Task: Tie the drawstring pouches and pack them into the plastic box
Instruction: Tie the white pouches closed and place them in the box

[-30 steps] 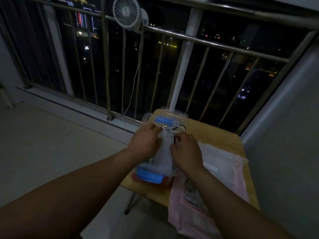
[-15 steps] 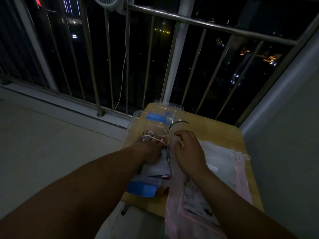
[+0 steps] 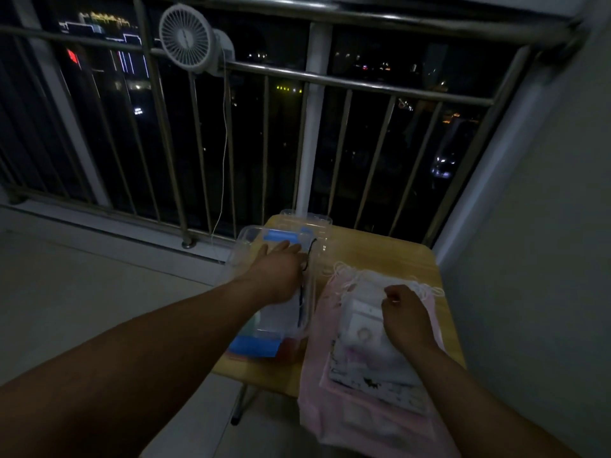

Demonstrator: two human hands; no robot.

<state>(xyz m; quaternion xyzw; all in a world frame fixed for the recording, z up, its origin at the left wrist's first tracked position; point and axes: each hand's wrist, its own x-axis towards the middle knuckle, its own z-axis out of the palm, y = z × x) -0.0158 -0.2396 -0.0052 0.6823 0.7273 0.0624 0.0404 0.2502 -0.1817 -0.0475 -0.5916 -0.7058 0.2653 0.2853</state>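
Observation:
A clear plastic box (image 3: pixel 310 302) with blue latches stands on the left half of a small wooden table (image 3: pixel 380 256). My left hand (image 3: pixel 277 269) lies flat inside the box, fingers straight, pressing on a white pouch (image 3: pixel 281 317) packed there. A stack of pink and white drawstring pouches (image 3: pixel 363 328) lies on the right half, hanging over the near edge. My right hand (image 3: pixel 405 315) rests on that stack with fingers curled, pinching the white drawstring of the top pouch.
The box's clear lid (image 3: pixel 305 219) lies behind the box at the table's far edge. A metal balcony railing (image 3: pixel 307 127) runs just beyond, with a white clip fan (image 3: pixel 186 38) and its hanging cord. A grey wall (image 3: pixel 545 259) stands close on the right.
My right hand left the box and moved right onto the pouch stack. My left hand flattened and pushed deeper into the box over the packed pouch.

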